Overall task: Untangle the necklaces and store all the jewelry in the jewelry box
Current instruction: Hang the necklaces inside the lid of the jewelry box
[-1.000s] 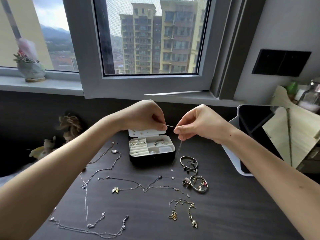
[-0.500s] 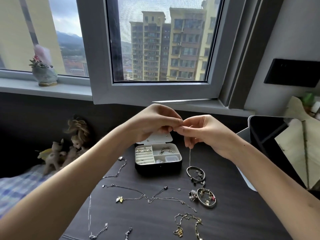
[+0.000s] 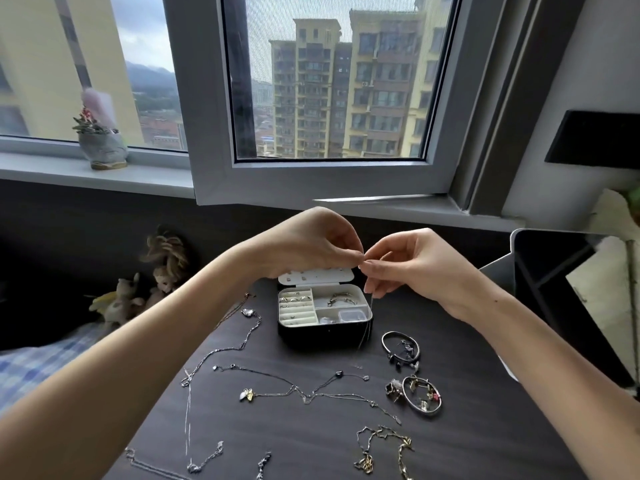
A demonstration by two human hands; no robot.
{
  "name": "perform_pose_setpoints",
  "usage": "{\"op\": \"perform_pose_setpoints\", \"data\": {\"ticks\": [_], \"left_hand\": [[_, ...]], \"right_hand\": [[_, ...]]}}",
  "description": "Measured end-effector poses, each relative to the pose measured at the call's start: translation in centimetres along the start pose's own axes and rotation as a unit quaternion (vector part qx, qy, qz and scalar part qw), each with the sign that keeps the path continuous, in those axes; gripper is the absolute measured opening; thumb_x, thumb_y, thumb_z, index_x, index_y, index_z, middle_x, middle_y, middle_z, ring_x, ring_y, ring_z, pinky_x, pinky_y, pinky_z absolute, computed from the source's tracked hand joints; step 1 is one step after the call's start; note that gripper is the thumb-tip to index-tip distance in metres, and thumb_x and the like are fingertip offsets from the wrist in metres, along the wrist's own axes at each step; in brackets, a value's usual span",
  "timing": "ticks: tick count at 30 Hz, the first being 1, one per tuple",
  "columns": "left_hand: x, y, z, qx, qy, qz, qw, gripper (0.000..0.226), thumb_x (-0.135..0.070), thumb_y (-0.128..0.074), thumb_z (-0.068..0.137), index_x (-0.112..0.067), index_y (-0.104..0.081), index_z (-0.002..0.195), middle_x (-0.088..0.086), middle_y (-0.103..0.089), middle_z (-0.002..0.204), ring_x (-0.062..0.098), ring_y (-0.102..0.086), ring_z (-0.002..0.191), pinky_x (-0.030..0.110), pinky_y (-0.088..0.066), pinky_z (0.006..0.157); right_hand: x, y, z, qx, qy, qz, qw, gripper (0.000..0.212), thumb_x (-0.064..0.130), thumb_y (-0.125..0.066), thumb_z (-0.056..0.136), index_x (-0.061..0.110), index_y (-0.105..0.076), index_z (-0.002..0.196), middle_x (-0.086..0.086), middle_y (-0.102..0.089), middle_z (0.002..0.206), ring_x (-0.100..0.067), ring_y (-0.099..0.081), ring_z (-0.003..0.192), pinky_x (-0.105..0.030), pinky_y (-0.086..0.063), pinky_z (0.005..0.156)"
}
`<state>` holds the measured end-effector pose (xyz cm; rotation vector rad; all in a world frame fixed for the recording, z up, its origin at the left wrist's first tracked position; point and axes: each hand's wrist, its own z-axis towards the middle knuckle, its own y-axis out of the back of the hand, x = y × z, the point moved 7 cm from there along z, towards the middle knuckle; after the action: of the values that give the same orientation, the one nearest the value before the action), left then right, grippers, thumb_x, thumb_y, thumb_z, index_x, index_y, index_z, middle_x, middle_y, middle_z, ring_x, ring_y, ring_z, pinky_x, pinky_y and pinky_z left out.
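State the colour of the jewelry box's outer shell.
The box is black outside; the head view shows it.

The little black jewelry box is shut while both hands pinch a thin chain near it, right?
No, the head view shows the black, white-lined jewelry box open. The left hand and right hand do pinch the thin silver chain near it.

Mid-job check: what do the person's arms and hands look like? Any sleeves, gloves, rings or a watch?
Both the left hand and right hand are bare: no gloves, and no rings on the fingers that show. The left forearm and right forearm are uncovered to the frame edges, with no sleeve, watch or bracelet in view.
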<state>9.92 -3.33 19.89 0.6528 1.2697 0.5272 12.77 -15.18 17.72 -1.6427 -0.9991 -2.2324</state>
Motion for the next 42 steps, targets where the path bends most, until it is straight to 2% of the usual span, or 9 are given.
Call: {"op": "perform_pose_setpoints", "data": {"ticks": [7, 12, 17, 23, 30, 35, 37, 39, 42], "left_hand": [[0.6, -0.1, 0.0, 0.017, -0.004, -0.067, 0.998, 0.003, -0.014, -0.074, 0.079, -0.014, -0.074, 0.076, -0.004, -0.065, 0.062, 0.008, -0.053, 0.059, 0.021, -0.044, 0.059], [1.4, -0.8, -0.2, 0.039, -0.006, -0.155, 0.987, 0.005, -0.01, -0.073, 0.078, -0.011, -0.073, 0.083, 0.001, -0.069, 0.071, 0.007, -0.059, 0.062, 0.016, -0.047, 0.061], [2.2, -1.3, -0.3, 0.036, 0.007, -0.24, 0.97, 0.02, -0.021, -0.072, 0.07, -0.01, -0.074, 0.087, 0.003, -0.071, 0.073, 0.011, -0.062, 0.067, 0.021, -0.052, 0.069], [2.7, -1.9, -0.4, 0.019, 0.005, -0.283, 0.959, 0.011, 0.003, -0.063, 0.085, -0.003, -0.063, 0.094, 0.006, -0.069, 0.073, 0.011, -0.064, 0.064, 0.019, -0.053, 0.064], [2.3, -1.8, -0.4, 0.005, -0.013, -0.292, 0.956, 0.017, 0.009, -0.059, 0.085, -0.007, -0.061, 0.09, 0.009, -0.065, 0.073, 0.013, -0.06, 0.064, 0.019, -0.05, 0.063], [2.1, -2.0, -0.4, -0.007, -0.008, -0.285, 0.958, 0.017, 0.008, -0.061, 0.084, -0.008, -0.061, 0.09, 0.007, -0.066, 0.074, 0.014, -0.06, 0.067, 0.02, -0.049, 0.066], [2.4, -2.1, -0.3, -0.02, 0.011, -0.292, 0.956, 0.014, 0.004, -0.066, 0.082, -0.007, -0.061, 0.09, 0.009, -0.066, 0.079, 0.015, -0.062, 0.07, 0.022, -0.05, 0.069], [3.0, -2.5, -0.4, -0.026, 0.041, -0.302, 0.952, 0.015, -0.002, -0.071, 0.078, -0.008, -0.064, 0.09, 0.008, -0.067, 0.083, 0.015, -0.062, 0.077, 0.025, -0.049, 0.076], [3.7, -3.5, -0.7, -0.016, 0.072, -0.318, 0.945, 0.015, -0.006, -0.073, 0.076, -0.011, -0.071, 0.09, 0.007, -0.071, 0.091, 0.012, -0.065, 0.084, 0.024, -0.049, 0.082]], "right_hand": [[0.2, 0.7, -0.3, -0.022, 0.013, -0.02, 0.999, 0.003, 0.003, -0.072, 0.078, 0.002, -0.071, 0.075, -0.017, -0.072, 0.076, -0.017, -0.066, 0.068, -0.027, -0.05, 0.067], [0.1, 0.7, -0.4, -0.013, -0.001, 0.078, 0.997, 0.005, -0.005, -0.063, 0.082, -0.003, -0.065, 0.077, -0.02, -0.069, 0.077, -0.025, -0.067, 0.071, -0.03, -0.057, 0.072], [-0.2, 0.5, -0.3, -0.004, -0.021, 0.096, 0.995, 0.013, -0.003, -0.058, 0.085, 0.003, -0.061, 0.074, -0.014, -0.063, 0.065, -0.021, -0.056, 0.054, -0.027, -0.051, 0.056], [-0.8, 0.4, -0.1, -0.006, -0.031, 0.057, 0.998, 0.006, -0.003, -0.061, 0.083, -0.003, -0.066, 0.081, -0.005, -0.053, 0.053, -0.018, -0.043, 0.052, -0.029, -0.04, 0.053], [-0.9, 0.0, -0.3, -0.012, -0.037, 0.042, 0.998, 0.009, 0.008, -0.065, 0.083, 0.003, -0.069, 0.076, 0.001, -0.041, 0.042, -0.008, -0.033, 0.038, -0.023, -0.026, 0.042], [-1.1, -0.1, -0.4, -0.02, -0.032, 0.041, 0.998, 0.01, 0.006, -0.063, 0.085, 0.004, -0.066, 0.076, 0.0, -0.047, 0.04, -0.011, -0.036, 0.035, -0.021, -0.029, 0.04], [-0.9, -0.2, -0.5, -0.026, -0.027, 0.05, 0.998, 0.008, 0.007, -0.063, 0.086, 0.005, -0.065, 0.078, -0.003, -0.056, 0.047, -0.011, -0.047, 0.039, -0.02, -0.038, 0.043], [-0.8, 0.1, -0.5, -0.047, -0.018, 0.063, 0.997, 0.006, 0.009, -0.066, 0.084, 0.009, -0.067, 0.078, -0.005, -0.066, 0.061, -0.014, -0.06, 0.054, -0.023, -0.047, 0.056], [-0.7, 1.0, -0.3, -0.095, -0.004, 0.057, 0.994, 0.011, 0.012, -0.068, 0.08, 0.018, -0.071, 0.072, 0.003, -0.07, 0.071, -0.008, -0.061, 0.072, -0.025, -0.044, 0.071]]}}
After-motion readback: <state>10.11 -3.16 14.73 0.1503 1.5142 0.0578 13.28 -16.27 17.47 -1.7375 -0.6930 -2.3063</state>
